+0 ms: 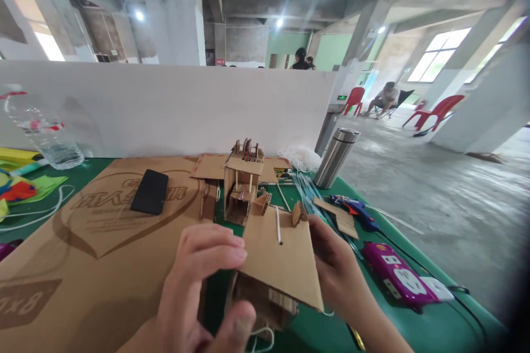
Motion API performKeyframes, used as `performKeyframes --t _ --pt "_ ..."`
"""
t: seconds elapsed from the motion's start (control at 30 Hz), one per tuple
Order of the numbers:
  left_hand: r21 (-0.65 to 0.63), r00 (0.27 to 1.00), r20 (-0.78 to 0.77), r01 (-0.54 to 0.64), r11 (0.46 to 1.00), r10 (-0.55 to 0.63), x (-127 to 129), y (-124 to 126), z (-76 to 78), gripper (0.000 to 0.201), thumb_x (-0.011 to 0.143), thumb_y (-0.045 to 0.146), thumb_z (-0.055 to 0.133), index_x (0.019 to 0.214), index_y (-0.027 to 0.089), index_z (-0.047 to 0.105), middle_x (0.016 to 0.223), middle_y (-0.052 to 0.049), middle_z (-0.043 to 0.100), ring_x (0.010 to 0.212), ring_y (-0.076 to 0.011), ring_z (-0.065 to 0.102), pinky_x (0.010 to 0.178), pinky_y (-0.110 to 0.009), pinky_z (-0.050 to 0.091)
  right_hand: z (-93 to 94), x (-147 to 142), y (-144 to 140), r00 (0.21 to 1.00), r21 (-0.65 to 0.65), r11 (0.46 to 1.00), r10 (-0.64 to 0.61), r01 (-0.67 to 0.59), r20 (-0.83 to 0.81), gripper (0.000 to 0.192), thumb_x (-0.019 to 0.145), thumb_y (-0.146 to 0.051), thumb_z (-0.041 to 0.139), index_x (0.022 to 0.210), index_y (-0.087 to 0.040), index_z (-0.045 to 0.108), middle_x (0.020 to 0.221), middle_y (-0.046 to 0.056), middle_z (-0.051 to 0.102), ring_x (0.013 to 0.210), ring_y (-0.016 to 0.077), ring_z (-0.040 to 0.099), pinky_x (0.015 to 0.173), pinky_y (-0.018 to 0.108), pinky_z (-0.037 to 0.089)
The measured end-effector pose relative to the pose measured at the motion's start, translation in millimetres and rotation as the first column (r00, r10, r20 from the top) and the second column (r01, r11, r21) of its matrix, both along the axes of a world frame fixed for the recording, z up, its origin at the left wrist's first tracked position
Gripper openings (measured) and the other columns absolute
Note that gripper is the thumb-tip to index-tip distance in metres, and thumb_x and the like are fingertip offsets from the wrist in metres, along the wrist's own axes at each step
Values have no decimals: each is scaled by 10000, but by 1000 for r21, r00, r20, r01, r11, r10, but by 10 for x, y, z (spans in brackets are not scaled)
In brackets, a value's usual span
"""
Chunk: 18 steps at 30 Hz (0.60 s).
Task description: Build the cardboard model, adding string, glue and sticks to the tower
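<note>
A small cardboard box model (pixel 285 256) is in front of me, its flat top panel tilted towards me. A white string (pixel 278 225) runs across that panel into a small hole, between two upright cardboard tabs. My right hand (pixel 335 259) grips the model's right side, its fingertips hidden behind the panel. At the left edge, my left hand (pixel 202 281) has its thumb and fingers apart; whether a fingertip touches the panel I cannot tell. Loose white string (pixel 265 336) hangs below the box. Behind it stands a taller cardboard model (pixel 244 176) with wooden sticks inside.
A printed cardboard sheet (pixel 136 265) covers the table's left, with a black phone (pixel 149 192) on it. On the right are a steel flask (pixel 336 159), a blue glue gun (pixel 356 210) and a purple power strip (pixel 399 274). A plastic bottle (pixel 49 132) stands by the white partition (pixel 186 110).
</note>
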State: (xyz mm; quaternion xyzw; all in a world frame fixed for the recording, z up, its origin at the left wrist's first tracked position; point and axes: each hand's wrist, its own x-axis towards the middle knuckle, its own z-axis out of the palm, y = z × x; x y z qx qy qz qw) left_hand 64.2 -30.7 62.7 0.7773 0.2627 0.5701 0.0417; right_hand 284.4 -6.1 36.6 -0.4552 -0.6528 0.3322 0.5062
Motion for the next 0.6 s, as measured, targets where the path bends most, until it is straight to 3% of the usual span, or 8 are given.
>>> performKeyframes --t 0.07,0.17,0.33,0.6 --pt "-84 1000 29 -10 996 12 -4 82 -10 287 928 179 519 1214 207 518 1124 -113 562 1097 -234 553 913 -370 539 6 10 76 993 -45 995 88 -92 -83 296 867 -437 641 1090 -244 622 940 68 709 848 235 671 742 334 567" --pt "-224 1000 27 -8 974 15 -1 243 23 389 915 185 533 1299 230 489 1268 -123 558 1195 -255 547 981 -413 525 32 -7 157 972 -82 981 160 -176 -174 373 820 -479 694 1101 -240 640 921 69 718 898 266 681 772 362 572" --pt "-434 989 24 143 889 -147 42 425 150 380 929 205 516 1305 260 528 1272 -111 648 1099 -246 662 886 -370 599 52 -46 180 953 -61 974 197 -216 -231 346 804 -458 722 1071 -248 658 991 69 723 916 262 677 786 356 564" --pt "-450 975 -6 195 871 -222 116 488 331 410 873 112 538 1235 293 607 1150 -62 713 960 -192 709 808 -304 618 16 -13 116 962 -24 974 217 -224 -165 233 910 -435 599 1064 -268 651 1029 59 702 868 213 654 801 324 539"
